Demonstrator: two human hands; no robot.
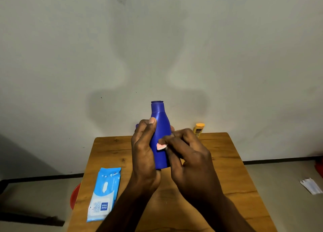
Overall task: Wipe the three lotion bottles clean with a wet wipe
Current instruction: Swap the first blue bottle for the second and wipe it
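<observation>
- Two hands raised above the wooden table (218,170), both on one blue bottle (161,132).
- Blue bottle upright, held in the air over the middle of the table, narrow neck at the top; contents hidden by the opaque wall.
- Left hand (143,149) wrapped round the bottle's left side, thumb lying up against the shoulder, grip closed on the bottle.
- Right hand (190,158) curled at the bottle's right side, fingers pinched narrowly on a small white wipe (161,146) pressed to the bottle's front.
- Yellow bottle (198,129) standing upright at the far right edge of the table, well apart from the hands, cap on.
- Third bottle mostly hidden behind the left hand: only a sliver of blue showing.
- Blue and white pack of wipes (104,193) flat near the table's left edge, flap side up; open or sealed, cannot tell.
- Red round object (74,196) partly showing below the table's left edge.
</observation>
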